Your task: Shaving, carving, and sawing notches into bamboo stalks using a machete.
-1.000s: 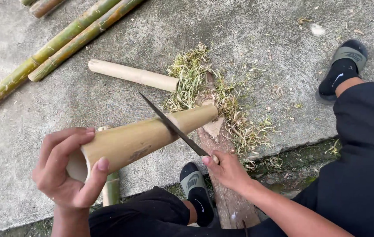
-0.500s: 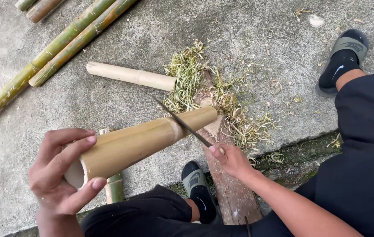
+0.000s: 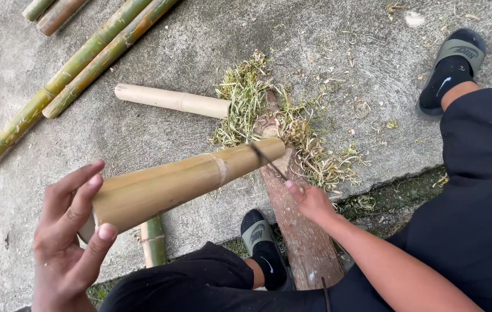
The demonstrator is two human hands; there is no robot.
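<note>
Over the concrete ground point(image 3: 142, 144), the left hand point(image 3: 67, 242) is cupping the near end of a peeled bamboo section point(image 3: 182, 182), fingers spread wide. The right hand point(image 3: 309, 199) is gripping a knife point(image 3: 264, 157), its blade biting the section's far end, resting on a wooden block point(image 3: 301, 231).

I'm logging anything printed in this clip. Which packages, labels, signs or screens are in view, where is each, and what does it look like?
No packages, signs or screens.
Pale logo mark: on the olive strap of the black slide sandal, top right; small and light.
Pale logo mark: on the strap of the second black slide sandal, bottom centre, beside the reddish-brown wooden log.
</note>
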